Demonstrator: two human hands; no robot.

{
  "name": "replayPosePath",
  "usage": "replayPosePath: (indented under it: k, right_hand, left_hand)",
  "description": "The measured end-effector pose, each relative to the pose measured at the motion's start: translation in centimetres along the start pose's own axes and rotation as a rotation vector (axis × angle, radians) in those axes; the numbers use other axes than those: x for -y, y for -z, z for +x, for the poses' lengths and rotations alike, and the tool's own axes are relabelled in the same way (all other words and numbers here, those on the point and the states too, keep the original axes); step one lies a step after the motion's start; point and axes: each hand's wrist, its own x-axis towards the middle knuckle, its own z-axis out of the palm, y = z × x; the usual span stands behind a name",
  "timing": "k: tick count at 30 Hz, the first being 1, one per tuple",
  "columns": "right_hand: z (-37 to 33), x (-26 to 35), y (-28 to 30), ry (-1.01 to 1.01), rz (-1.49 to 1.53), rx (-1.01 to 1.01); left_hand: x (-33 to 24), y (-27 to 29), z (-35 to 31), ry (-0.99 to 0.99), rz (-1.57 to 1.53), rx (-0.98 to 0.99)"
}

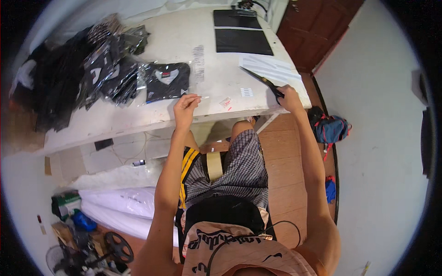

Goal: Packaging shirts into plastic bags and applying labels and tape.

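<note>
My left hand [185, 108] is at the table's front edge, fingers pinched on a small white strip [205, 97] that pokes out to the right. Just behind that hand lies a folded black shirt [168, 83] in a clear plastic bag. My right hand [291, 98] is closed around the handles of black scissors [263, 81]. Their blades point back and to the left, over the near edge of a printed white sheet [276, 67]. Between my hands lie a small white label sheet [246, 92] and a small piece with red print [226, 102].
Bagged dark clothes [106, 69] are heaped on the left of the white table [138, 117]. Two black panels [243, 41] lie at its back right. A roll of tape [214, 166] sits on my lap. A backpack [330, 129] is on the floor by the right wall.
</note>
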Motion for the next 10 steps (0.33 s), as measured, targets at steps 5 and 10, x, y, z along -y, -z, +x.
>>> replayPosePath:
  k: [5,10]
  right_hand:
    - [2.0,12.1,-2.4,0.210,0.228,-0.182]
    - [5.7,24.1,-9.7,0.399,0.440,-0.125]
  left_hand:
    - [-2.6,2.2,-4.8,0.116,-0.081,-0.168]
    - [-2.4,4.0,-7.6,0.133,-0.007,-0.227]
